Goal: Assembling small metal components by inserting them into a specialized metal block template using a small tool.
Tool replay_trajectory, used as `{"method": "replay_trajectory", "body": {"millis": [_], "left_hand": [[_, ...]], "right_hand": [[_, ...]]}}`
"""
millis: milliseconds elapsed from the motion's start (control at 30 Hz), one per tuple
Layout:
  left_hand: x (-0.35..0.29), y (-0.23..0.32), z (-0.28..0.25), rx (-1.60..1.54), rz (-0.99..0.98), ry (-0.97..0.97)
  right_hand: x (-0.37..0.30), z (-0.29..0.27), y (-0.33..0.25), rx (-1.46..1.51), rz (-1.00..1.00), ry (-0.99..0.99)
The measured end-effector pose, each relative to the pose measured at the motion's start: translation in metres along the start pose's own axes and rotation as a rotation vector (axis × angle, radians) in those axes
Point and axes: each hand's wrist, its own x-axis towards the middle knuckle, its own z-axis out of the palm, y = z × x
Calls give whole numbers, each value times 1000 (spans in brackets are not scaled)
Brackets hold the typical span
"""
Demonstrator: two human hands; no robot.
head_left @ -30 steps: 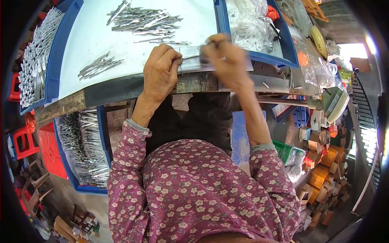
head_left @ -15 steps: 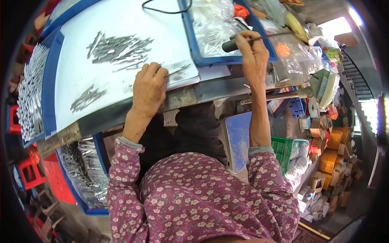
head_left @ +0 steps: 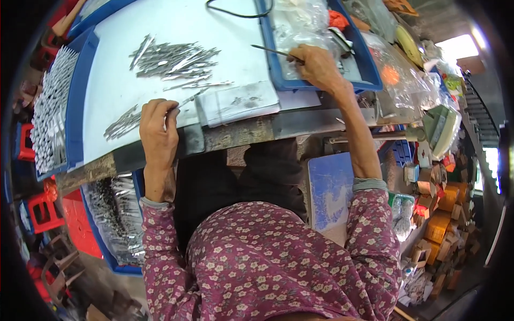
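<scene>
My left hand point(head_left: 158, 131) rests at the front edge of the white work surface point(head_left: 176, 32), fingers closed on a thin metal rod point(head_left: 188, 99). A small bunch of rods point(head_left: 122, 123) lies just left of that hand, and a bigger heap of rods point(head_left: 174, 60) lies farther back. My right hand point(head_left: 317, 67) reaches over a blue tray point(head_left: 326, 85) at the right, pinching a slender dark tool point(head_left: 270, 51) that points left. Clear plastic bags point(head_left: 300, 24) lie in that tray.
A blue bin of upright metal rods point(head_left: 48, 115) stands at the far left. Below the bench edge sits another blue bin of metal parts point(head_left: 115, 219). Red stools point(head_left: 40, 214) stand lower left. Bags, boxes and small containers point(head_left: 439, 214) crowd the right side.
My right hand moved from beside the left hand at the bench edge out to the blue tray, now holding the slender tool. My left hand stayed at the front edge.
</scene>
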Motion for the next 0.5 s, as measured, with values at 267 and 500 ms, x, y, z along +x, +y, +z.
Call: {"method": "replay_trajectory", "body": {"millis": [267, 500], "left_hand": [[-5, -54, -39, 224, -25, 70], [4, -101, -65, 362, -19, 59]], "right_hand": [[3, -14, 7, -52, -83, -208], [6, -16, 1, -20, -125, -232]]}}
